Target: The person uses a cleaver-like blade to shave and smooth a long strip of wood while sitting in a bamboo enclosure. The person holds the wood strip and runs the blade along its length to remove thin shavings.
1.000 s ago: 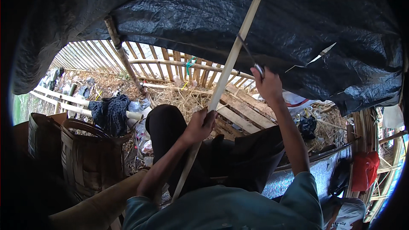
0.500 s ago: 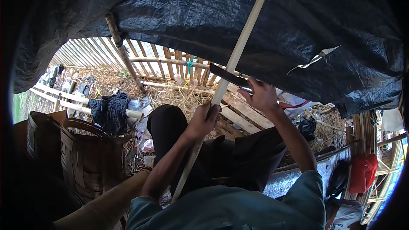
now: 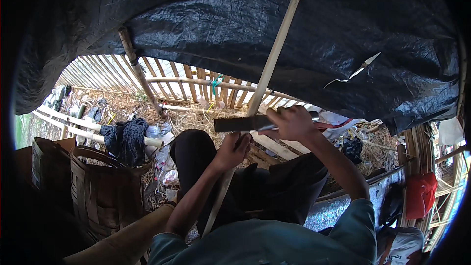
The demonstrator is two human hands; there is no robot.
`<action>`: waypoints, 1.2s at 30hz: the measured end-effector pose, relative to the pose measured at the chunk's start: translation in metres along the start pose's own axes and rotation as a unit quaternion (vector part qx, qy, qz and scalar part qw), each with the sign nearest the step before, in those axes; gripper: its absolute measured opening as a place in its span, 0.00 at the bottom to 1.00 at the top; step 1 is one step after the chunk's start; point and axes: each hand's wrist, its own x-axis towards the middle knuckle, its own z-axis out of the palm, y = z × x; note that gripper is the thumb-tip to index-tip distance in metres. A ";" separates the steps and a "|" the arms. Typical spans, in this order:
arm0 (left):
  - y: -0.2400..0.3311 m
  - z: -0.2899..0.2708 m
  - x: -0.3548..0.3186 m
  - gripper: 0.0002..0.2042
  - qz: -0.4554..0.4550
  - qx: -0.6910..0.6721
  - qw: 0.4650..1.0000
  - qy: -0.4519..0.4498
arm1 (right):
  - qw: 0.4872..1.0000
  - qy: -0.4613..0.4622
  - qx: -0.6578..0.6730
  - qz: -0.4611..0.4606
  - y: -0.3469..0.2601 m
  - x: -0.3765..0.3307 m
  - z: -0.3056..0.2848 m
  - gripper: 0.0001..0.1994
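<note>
A long pale bamboo strip (image 3: 278, 51) slants from beside my body up toward the dark tarpaulin. My left hand (image 3: 232, 151) is closed around its lower part, just below the blade. In my right hand (image 3: 292, 123) is a machete (image 3: 238, 124) with a broad dark blade, its metal-capped handle end showing past my fingers. The blade lies across the strip, pointing left, right above my left hand. Exactly how the edge meets the strip cannot be made out. Below, the strip's lower end runs between my left arm and my dark trousers (image 3: 196, 152).
A black tarpaulin (image 3: 206, 24) hangs ahead, with a torn slit. Woven baskets (image 3: 105, 186) stand at left, beside a thick bamboo pole (image 3: 122, 230). A black cloth (image 3: 125, 140) drapes over bamboo rails. Straw, scraps and slats litter the ground; a red bag (image 3: 420, 195) hangs at right.
My right hand has come lower and turned, bringing the machete blade from a diagonal to nearly level across the strip, close to my left hand. My left hand keeps its hold.
</note>
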 end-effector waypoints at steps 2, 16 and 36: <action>-0.007 0.001 0.002 0.11 -0.009 -0.035 0.999 -0.007 | 0.998 0.015 -0.013 -0.058 0.013 -0.003 0.020 0.28; -0.003 0.005 -0.003 0.12 0.111 0.063 0.992 0.002 | 0.995 0.031 -0.021 -0.096 0.043 0.000 0.020 0.28; -0.004 0.001 0.007 0.09 0.021 0.001 1.000 -0.012 | 0.892 0.201 0.141 0.380 0.147 0.070 0.005 0.25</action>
